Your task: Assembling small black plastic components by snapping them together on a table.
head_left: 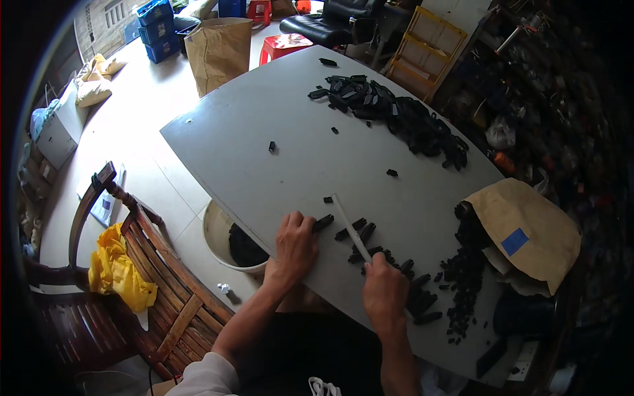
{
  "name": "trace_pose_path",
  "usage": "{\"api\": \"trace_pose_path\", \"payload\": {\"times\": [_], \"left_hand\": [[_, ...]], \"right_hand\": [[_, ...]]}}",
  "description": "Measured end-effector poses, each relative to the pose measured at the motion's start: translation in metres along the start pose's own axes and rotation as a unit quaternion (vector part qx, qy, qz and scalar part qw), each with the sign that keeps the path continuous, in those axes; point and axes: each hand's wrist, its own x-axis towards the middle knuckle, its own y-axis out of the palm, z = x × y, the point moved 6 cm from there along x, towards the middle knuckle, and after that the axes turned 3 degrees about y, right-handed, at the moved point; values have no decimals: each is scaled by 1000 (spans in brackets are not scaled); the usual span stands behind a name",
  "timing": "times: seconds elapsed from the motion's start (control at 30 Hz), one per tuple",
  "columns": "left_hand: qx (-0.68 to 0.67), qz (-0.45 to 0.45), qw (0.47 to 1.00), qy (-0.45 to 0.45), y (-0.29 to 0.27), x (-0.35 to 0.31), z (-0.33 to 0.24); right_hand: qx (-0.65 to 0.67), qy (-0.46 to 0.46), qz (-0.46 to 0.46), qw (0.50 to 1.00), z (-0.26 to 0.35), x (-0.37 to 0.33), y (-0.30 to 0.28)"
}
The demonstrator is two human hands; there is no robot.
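Between the fingers of my left hand (295,243) is a black plastic piece (323,223), gripped near the table's front edge. My right hand (385,288) is closed around the lower end of a long whitish stick (350,226), which slants up and to the left over the table. A tiny black part (328,199) lies beside the stick's far tip. Several ribbed black pieces (364,232) lie just right of the stick. More such pieces (421,300) run in a row past my right hand.
A heap of black plastic parts (396,119) covers the table's far right. Small black parts (463,277) spill from a brown paper bag (528,231). A white bucket (214,237) with black contents stands below the left edge, near a wooden chair (165,284) with a yellow bag (119,270).
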Motion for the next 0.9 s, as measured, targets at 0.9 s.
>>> {"api": "trace_pose_path", "payload": {"times": [0.9], "left_hand": [[12, -20, 998, -57, -13, 0, 16]], "right_hand": [[-95, 60, -78, 991, -47, 76, -14]]}}
